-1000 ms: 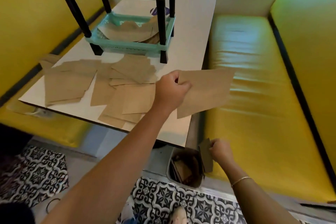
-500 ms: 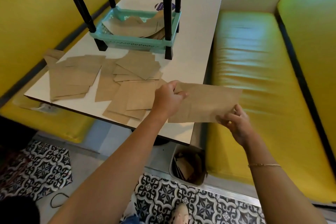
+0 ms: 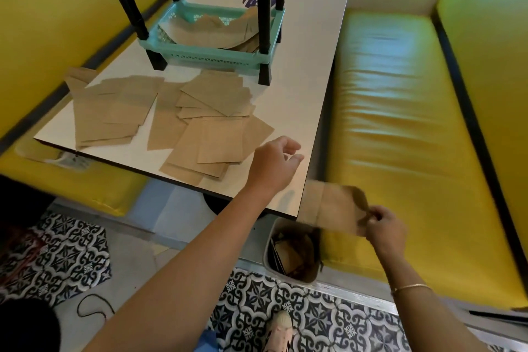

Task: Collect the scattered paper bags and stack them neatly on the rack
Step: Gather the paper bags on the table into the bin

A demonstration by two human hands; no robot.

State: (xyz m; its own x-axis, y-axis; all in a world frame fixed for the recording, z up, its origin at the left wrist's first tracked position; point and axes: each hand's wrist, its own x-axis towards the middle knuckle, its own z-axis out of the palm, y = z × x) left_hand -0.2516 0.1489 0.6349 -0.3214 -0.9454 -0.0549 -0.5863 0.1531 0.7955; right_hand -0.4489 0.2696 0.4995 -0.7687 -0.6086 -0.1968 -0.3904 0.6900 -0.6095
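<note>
Pinching a flat brown paper bag (image 3: 333,210), right hand (image 3: 385,233); left hand (image 3: 273,163) loosely open.

We look down and forward from one wide-angle camera worn on the head, standing at the near end of the long white table (image 3: 303,100). Both bare forearms reach in from the bottom edge, close to the lens. The patterned black-and-white tiled floor (image 3: 328,320) lies directly beneath us, and the glossy yellow bench seat (image 3: 400,134) stretches away on the right.
</note>
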